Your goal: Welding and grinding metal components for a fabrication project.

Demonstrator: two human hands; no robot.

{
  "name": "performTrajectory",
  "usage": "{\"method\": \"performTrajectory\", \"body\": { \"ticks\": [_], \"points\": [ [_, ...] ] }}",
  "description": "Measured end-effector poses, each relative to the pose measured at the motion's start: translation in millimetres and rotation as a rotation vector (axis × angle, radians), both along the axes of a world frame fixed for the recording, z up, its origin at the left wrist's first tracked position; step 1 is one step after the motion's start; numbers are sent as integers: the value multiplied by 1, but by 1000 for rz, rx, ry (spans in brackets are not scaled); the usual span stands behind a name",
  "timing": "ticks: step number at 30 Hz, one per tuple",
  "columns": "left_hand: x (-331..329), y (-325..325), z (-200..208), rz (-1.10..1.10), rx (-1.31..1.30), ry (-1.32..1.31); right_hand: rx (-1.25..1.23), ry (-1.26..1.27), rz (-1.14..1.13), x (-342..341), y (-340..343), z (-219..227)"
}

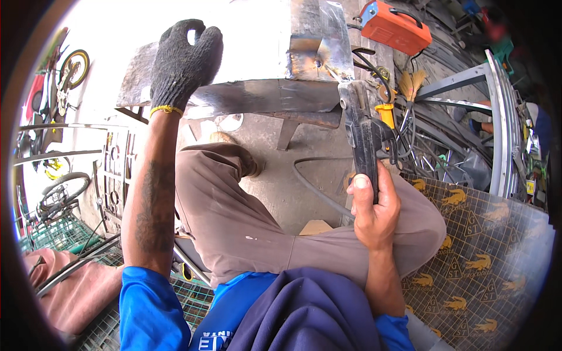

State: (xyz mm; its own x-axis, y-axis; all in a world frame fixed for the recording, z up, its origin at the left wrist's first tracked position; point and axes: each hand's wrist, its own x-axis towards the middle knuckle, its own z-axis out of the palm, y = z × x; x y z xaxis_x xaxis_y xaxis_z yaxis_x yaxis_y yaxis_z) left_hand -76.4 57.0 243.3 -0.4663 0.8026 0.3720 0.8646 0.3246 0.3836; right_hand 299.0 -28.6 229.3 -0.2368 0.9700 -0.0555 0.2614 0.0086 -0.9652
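Electrode holder [359, 126] in hand, left to right: gloved left hand [182, 69] at eleven o'clock, its curled grip's contents unclear; scorched metal sheet [309, 50] at twelve; holder at two, held in the bare right hand's [376, 215] grip.

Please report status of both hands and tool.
Left hand gloved, grip unclear. Right hand bare, gripping black tool. Tool's front end near metal sheet. Possible snag: grey cable looping below.
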Motion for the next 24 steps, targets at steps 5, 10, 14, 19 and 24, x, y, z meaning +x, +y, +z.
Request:
{"method": "performTrajectory", "body": {
  "ticks": [5, 10, 14, 19, 24],
  "points": [
    [-2, -5, -3, -119, 1, 190, 34, -1, -9, -4, 1, -2],
    [2, -3, -2, -173, 26, 207, 36, -34, -7, -1, 2, -2],
    [4, -6, 1, -166, -4, 231, 52, -46, -2, -3, 0, -2],
    [2, -6, 0, -167, 11, 221, 58, -55, -1, -3, 1, -1],
    [3, -4, 0, -161, 14, 203, 68, -61, 4, -3, 3, -1]
  ]
}}
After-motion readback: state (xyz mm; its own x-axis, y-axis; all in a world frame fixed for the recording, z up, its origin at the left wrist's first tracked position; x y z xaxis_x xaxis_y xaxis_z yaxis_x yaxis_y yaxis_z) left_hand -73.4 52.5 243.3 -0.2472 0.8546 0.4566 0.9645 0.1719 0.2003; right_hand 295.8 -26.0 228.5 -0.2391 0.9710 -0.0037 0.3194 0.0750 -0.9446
